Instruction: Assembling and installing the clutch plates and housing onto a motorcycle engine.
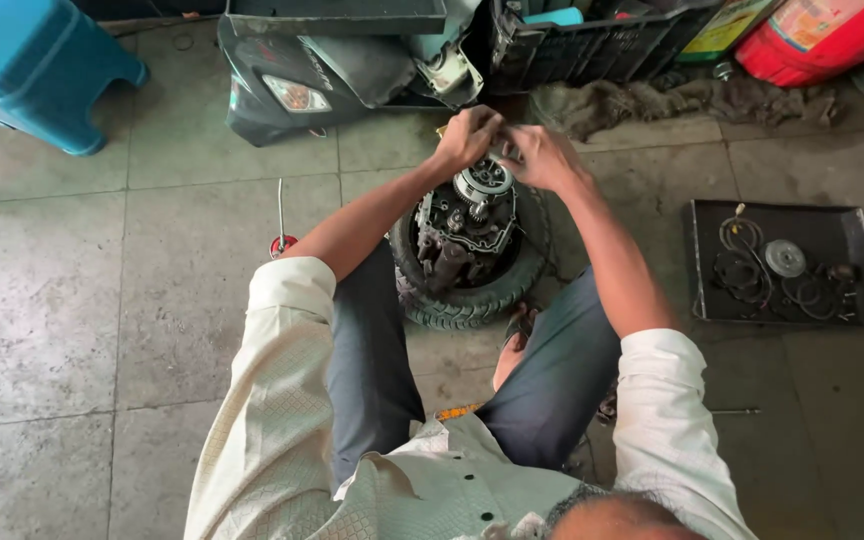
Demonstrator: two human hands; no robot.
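Left hand: raised over the engine, fingers curled in a tight clench at the top edge of the round clutch assembly; whatever small part sits inside the fist is hidden.
Right hand: just beside the left, knuckles nearly touching it, fingers bent inward over the same spot — closed on something, though what exactly cannot be told.
Clutch assembly: a silver toothed disc with a ring of bolts, facing up, directly below both hands.
Engine block: dark, greasy, seated inside a small black tyre lying flat on the floor between the knees.
Tray: flat and black, on the floor well apart to the right; holds a round silver plate and several thin dark rings and gaskets.
Screwdriver: thin shaft with a red handle end, lying near the left forearm.
Stool: blue plastic, at the upper left corner.
Body panel: dark scooter bodywork with a lamp lens, beyond the hands.
Crate: black, slatted, beside the panel.
Rag: grey-brown, crumpled, spread in front of the crate.
Container: red, at the upper right edge.
Floor: grey stone tiles — stained and dusty.
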